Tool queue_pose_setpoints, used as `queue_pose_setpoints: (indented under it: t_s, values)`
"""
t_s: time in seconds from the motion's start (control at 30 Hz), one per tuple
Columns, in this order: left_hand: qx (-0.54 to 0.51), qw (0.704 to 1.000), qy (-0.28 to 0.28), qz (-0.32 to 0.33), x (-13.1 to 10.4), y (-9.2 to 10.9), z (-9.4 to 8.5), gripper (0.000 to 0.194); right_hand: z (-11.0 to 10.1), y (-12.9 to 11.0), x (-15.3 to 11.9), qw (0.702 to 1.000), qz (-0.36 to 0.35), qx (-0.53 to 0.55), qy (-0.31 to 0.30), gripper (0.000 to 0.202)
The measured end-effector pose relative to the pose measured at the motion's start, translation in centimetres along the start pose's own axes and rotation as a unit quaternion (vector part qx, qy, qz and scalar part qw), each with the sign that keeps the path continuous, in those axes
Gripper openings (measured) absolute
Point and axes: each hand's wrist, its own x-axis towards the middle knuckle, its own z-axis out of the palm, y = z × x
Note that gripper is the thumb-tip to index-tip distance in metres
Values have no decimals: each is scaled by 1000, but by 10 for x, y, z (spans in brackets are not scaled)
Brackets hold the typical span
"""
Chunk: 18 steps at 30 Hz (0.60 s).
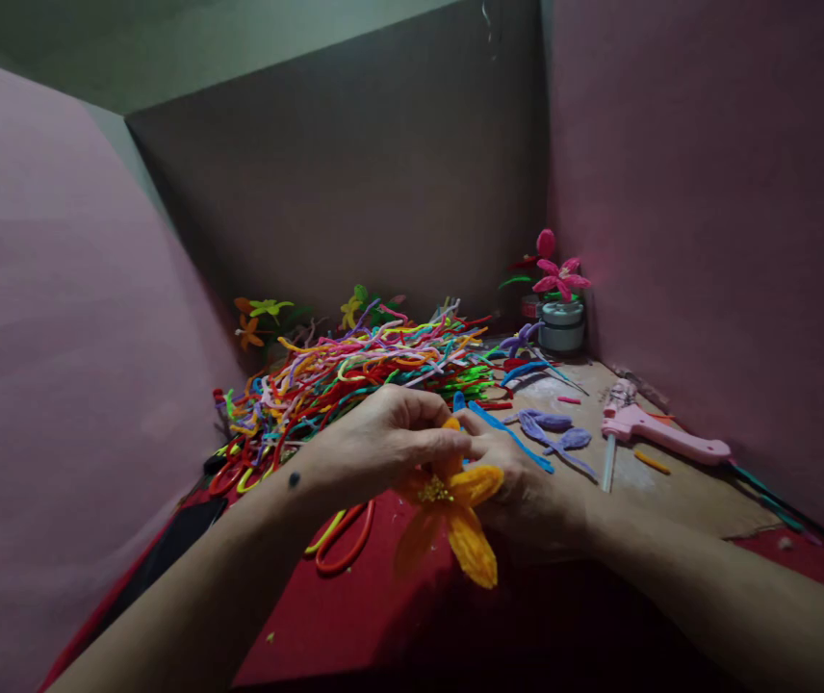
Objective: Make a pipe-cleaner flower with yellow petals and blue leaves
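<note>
An orange flower with fuzzy petals and a yellow beaded centre hangs between my hands, its face toward me. My left hand is closed, thumb and fingers pinching an upper petal. Behind the flower, my right hand is closed round its back; its fingertips are partly hidden by the flower and my left hand. Just beyond my hands lies a large heap of multicoloured fuzzy stems. Blue stems lie beside my right hand.
A pink glue gun rests on the cardboard at the right, near purple leaf shapes. A grey pot with a pink flower stands at the back. Red and yellow loops lie on the red cloth.
</note>
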Motion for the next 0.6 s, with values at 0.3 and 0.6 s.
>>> queue_pose_setpoints:
  t_s: [0.3, 0.6]
  values:
    - [-258, 960, 104, 0, -4, -22, -1, 19, -4, -10, -2, 998, 16, -16, 61, 15]
    - [-298, 951, 79, 24, 1, -36, -2, 10, -5, -11, 1, 998, 37, 39, 16, 14]
